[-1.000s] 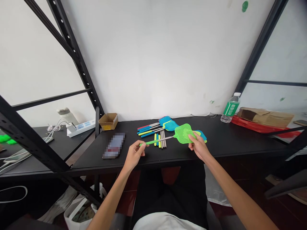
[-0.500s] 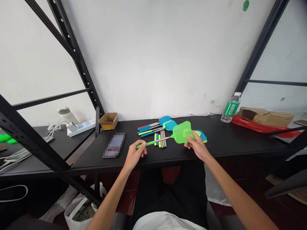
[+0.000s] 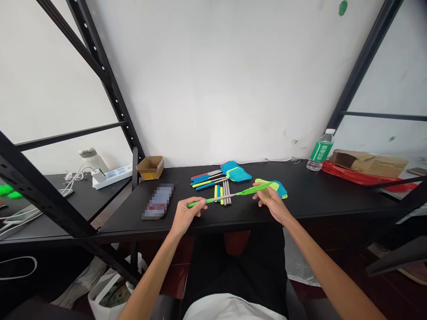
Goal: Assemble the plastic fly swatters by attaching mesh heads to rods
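Observation:
A green fly swatter (image 3: 255, 190) with a metal rod is held level above the desk, its mesh head turned nearly edge-on. My left hand (image 3: 188, 215) is closed round the green handle. The head's far end is between the fingers of my right hand (image 3: 271, 202). Beneath the swatter lie several short yellow and blue handles (image 3: 219, 193) beside several bare metal rods (image 3: 227, 195). Assembled fly swatters (image 3: 235, 170) are stacked behind, with blue heads on top. Loose yellow and blue swatter heads (image 3: 281, 190) lie by my right hand, partly hidden by it.
A blurred-out phone (image 3: 159, 202) and a small open cardboard box (image 3: 151, 168) are on the desk's left side. At the right stand a water bottle (image 3: 320, 151) and a brown paper package (image 3: 370, 162) on red plastic. Black metal posts (image 3: 110, 84) rise at the left.
The green swatter has rolled about its rod, so its head went from facing me to nearly edge-on. My right fingers have shifted their hold on the head.

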